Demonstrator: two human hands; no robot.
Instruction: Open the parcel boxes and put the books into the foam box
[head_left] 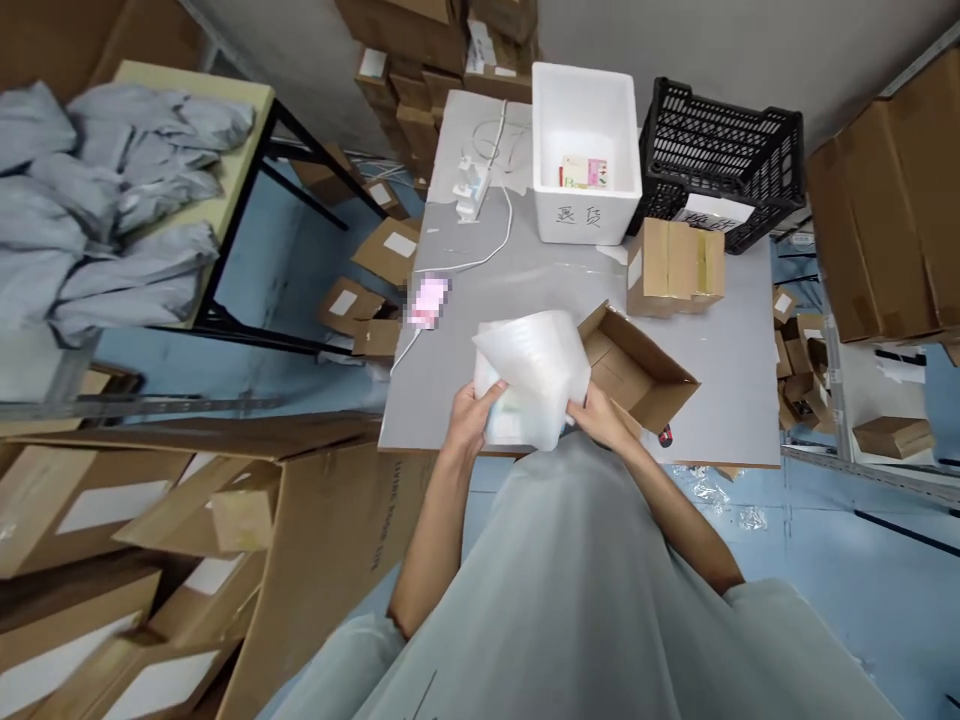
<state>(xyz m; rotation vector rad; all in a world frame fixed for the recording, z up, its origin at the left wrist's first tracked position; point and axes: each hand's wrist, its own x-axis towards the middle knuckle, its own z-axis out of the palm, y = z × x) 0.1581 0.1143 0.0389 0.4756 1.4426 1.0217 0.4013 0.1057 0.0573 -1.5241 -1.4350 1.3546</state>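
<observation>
Between my two hands is a package wrapped in white translucent foam sheet (536, 365), held over the table's near edge. My left hand (471, 418) grips its left side, thumb on top. On the right, my right hand (598, 415) pinches the sheet's lower corner. Something pale with bluish marks shows through the foam, but its kind is hidden. Just right of the package an open cardboard box (637, 370) lies on the grey table (510, 275), its inside bare. A small red and black object (665, 437) sits by the box near the table edge.
At the back stand a white foam box (585, 215) with cards inside, a black plastic crate (724, 140) and closed cartons (675, 265). A power strip (471, 190) and a phone (429, 302) on a cable lie left. Grey bags (127, 180) cover a side table; a large carton (330, 570) holds boxes.
</observation>
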